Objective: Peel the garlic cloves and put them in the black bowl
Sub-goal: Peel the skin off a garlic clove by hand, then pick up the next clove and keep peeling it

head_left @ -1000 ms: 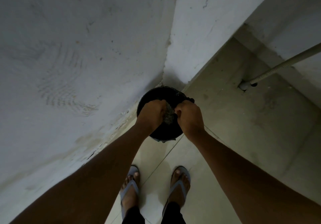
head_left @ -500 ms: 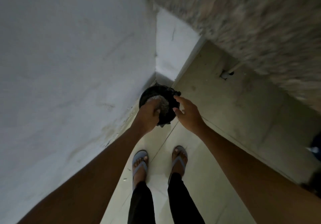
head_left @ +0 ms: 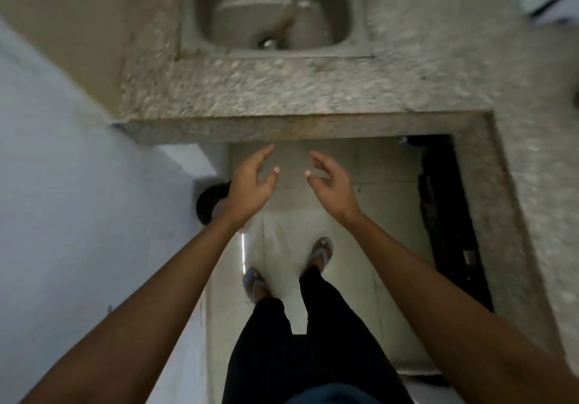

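Hands hang empty before the bench [head_left: 282,90]: left hand [head_left: 250,184] and right hand [head_left: 332,187] loosely spread. Black bowl [head_left: 210,198] sits on the floor [head_left: 385,209], behind the left wrist, orientation unclear.

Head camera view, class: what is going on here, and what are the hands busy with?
A person stands on a tiled floor facing a speckled stone counter with a sink set into it. Both the left hand and the right hand are raised, fingers spread, holding nothing. A round black container sits low by the wall, partly hidden behind the left wrist. No garlic is visible.
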